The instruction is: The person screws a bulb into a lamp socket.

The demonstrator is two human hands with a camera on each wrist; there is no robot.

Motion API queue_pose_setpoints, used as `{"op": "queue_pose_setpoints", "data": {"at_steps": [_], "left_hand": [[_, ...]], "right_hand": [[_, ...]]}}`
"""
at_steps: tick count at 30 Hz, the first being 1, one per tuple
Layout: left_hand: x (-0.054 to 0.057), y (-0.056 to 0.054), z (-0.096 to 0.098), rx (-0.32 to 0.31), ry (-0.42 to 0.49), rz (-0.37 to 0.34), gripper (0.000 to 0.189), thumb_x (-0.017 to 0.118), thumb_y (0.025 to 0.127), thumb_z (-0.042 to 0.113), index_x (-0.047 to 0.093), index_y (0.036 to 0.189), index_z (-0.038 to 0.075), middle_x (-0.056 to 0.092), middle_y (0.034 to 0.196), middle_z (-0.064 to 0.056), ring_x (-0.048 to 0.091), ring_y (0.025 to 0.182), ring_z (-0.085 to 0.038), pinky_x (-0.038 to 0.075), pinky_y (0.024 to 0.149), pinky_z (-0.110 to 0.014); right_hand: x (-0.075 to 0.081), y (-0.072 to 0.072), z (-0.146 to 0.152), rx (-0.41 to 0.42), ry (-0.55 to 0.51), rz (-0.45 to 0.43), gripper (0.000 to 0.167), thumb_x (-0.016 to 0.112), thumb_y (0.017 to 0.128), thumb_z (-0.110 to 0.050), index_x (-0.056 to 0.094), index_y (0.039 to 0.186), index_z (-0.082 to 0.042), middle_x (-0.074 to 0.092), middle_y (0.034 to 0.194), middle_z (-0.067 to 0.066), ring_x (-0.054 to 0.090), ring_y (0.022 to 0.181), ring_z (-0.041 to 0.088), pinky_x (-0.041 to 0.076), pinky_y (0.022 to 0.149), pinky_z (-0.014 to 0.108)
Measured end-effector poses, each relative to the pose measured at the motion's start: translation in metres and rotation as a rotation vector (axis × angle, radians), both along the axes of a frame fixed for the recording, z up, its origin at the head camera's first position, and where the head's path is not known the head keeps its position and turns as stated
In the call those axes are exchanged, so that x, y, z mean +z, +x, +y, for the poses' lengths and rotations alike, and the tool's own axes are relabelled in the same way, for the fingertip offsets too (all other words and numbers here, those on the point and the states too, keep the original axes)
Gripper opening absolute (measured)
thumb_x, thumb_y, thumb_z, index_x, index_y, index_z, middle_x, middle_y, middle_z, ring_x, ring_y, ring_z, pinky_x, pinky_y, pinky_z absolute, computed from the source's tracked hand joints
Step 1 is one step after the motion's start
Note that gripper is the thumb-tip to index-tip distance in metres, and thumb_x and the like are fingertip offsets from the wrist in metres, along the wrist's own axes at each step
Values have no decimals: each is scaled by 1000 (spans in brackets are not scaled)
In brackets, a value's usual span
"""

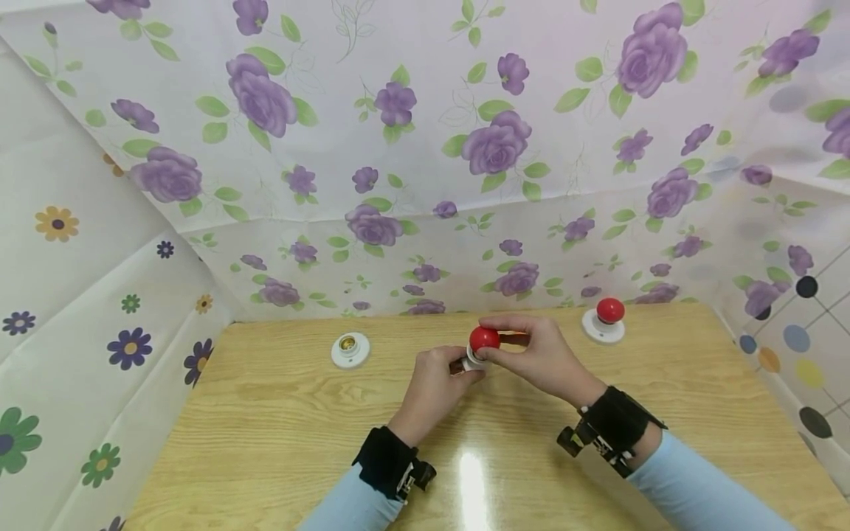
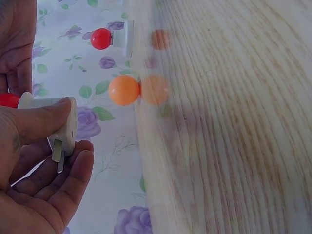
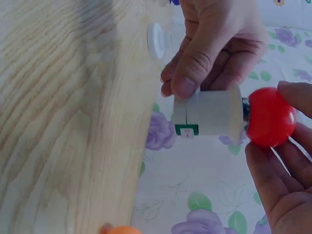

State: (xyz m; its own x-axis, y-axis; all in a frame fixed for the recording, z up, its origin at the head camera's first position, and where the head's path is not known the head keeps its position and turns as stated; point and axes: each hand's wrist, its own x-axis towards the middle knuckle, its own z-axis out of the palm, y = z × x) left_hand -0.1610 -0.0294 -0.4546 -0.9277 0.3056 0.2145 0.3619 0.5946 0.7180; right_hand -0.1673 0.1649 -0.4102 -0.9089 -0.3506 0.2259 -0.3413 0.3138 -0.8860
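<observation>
My left hand (image 1: 430, 385) grips a white plug-in lamp socket (image 3: 214, 113) by its base, above the table. Two flat metal prongs (image 2: 57, 150) stick out of the socket's end, and a small green-framed switch (image 3: 187, 130) sits on its side. Fingers and thumb of my right hand (image 1: 544, 359) hold a red round bulb (image 1: 485, 338) at the socket's mouth. A strip of the bulb's metal thread (image 3: 246, 113) shows between bulb and socket. An orange round bulb (image 2: 124, 90) lies on the table beyond the hands; in the head view it cannot be made out.
To the left on the wooden table (image 1: 279, 413) stands a round white lamp base (image 1: 350, 350) with a bare brass socket. At the back right, another white base (image 1: 603, 329) carries a second red bulb (image 1: 610, 310). Flowered cloth (image 1: 425, 184) hangs behind the table's far edge.
</observation>
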Motion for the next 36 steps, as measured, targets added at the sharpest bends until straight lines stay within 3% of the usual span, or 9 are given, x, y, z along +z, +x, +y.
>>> {"op": "queue_pose_setpoints", "data": {"at_steps": [14,26,36], "left_hand": [[0,0,-1,-6,-24,20,22,74,80,25,72,101,17,72,92,4,65,82,-2,52,71,-15],[1,1,1,0,-30,14,22,74,80,24,72,101,17,72,91,5,64,81,-1,52,71,-15],[2,1,1,-3,-26,37,21,73,81,25,72,101,18,72,90,4,63,78,0,51,68,-14]], "right_hand": [[8,-1,2,91,87,100,41,73,80,-25,63,119,-26,63,123,4,62,108,9,52,87,24],[5,1,-2,44,68,121,40,75,78,-29,65,116,-25,63,121,-5,63,104,7,53,84,22],[5,2,-3,-33,100,202,36,78,75,-28,69,109,-18,67,115,-1,65,99,10,54,78,22]]}}
